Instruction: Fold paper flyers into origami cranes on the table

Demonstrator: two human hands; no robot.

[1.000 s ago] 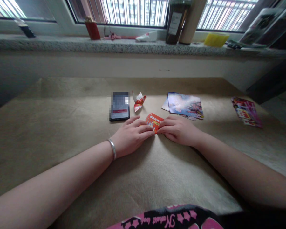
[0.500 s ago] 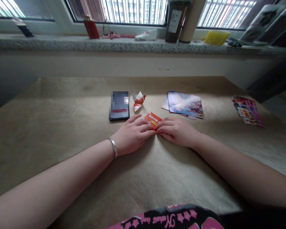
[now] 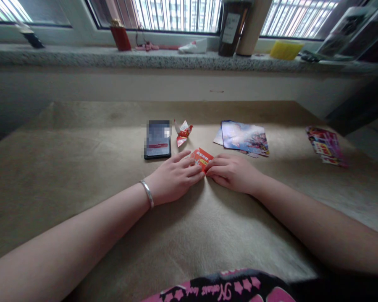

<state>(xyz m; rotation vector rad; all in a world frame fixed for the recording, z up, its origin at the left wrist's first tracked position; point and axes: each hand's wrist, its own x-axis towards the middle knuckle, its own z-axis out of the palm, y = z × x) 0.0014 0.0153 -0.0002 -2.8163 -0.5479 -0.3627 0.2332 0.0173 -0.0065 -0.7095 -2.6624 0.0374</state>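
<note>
A folded piece of orange-red printed paper lies on the table between my two hands. Stretched fairly flat, the fingers of my left hand rest on the paper's left and near side; a silver bangle circles that wrist. My right hand is closed, its fingertips pinching the paper's right edge near the lower corner. The thumbs are mostly hidden. Just beyond the paper stands a red and white folded paper crane. Left of the crane lies a phone, its screen partly blurred.
Glossy printed sheets lie behind my right hand. Farther right is a fanned stack of pink and red papers. On the stone windowsill stand a red lighter-shaped item, a dark bottle and a yellow block.
My left hand has shifted very slightly, its fingertips moving a little over the paper. My right hand stays almost in place at the paper's edge.
</note>
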